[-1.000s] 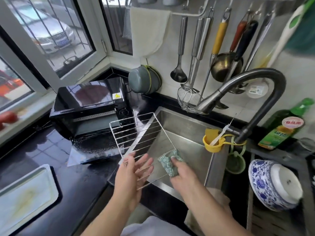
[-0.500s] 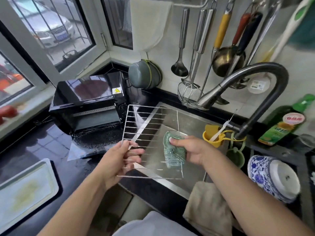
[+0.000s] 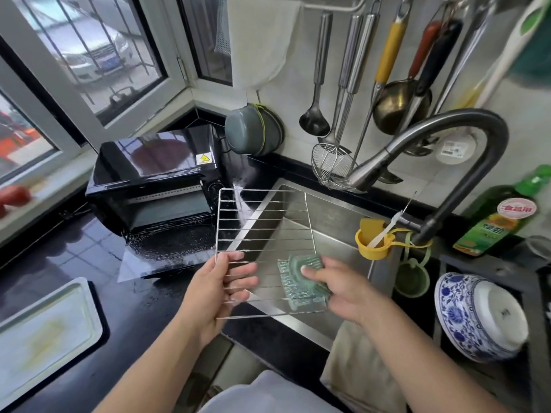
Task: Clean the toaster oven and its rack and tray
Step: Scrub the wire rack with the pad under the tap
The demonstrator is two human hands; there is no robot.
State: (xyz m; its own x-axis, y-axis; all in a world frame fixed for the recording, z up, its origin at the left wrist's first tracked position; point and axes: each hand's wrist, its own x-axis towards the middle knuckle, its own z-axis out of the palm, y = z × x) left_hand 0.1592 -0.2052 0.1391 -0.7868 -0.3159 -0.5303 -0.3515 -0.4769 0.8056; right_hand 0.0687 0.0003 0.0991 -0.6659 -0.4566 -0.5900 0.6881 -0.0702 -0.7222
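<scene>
Sponge lower on one rack, two hands.

Wire rack held flat over sink; black toaster oven door open; pale tray on counter.
</scene>
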